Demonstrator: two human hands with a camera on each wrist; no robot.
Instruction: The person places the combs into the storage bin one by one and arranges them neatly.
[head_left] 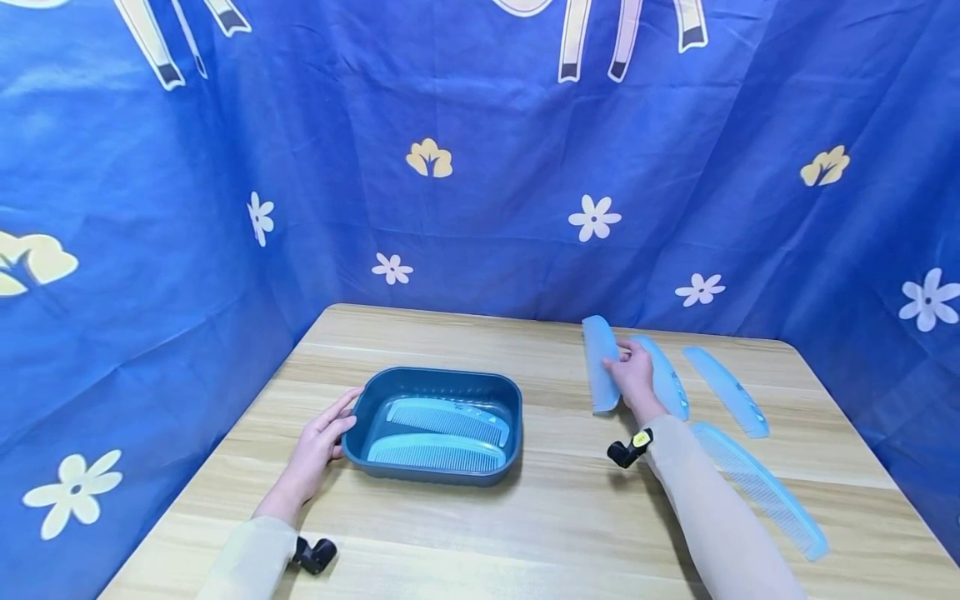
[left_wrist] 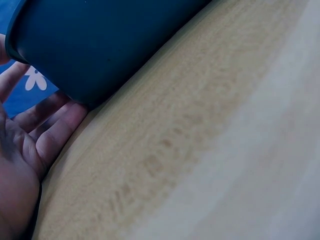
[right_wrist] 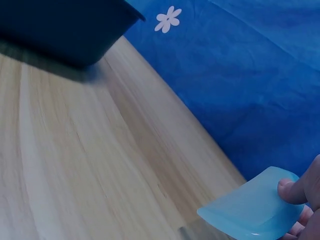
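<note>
My right hand [head_left: 636,379] pinches a light blue translucent comb [head_left: 598,362] by its edge, near the back right of the table. In the right wrist view the thumb lies on the near face of that comb [right_wrist: 255,205]. My left hand [head_left: 318,446] holds the left end of a dark blue plastic basin [head_left: 435,477], thumb at the rim and fingers against the outer wall. The left wrist view shows fingertips touching the lower wall of the basin [left_wrist: 100,45]. Inside the basin lie two light blue combs, an upper comb [head_left: 442,417] and a lower comb [head_left: 438,450].
Around the right forearm lie three more combs on the wooden table [head_left: 540,542]: one comb [head_left: 663,375] just beside the hand, another comb [head_left: 726,390] farther right, and a comb [head_left: 765,487] nearer the front. A blue patterned cloth [head_left: 480,208] hangs behind and beside the table.
</note>
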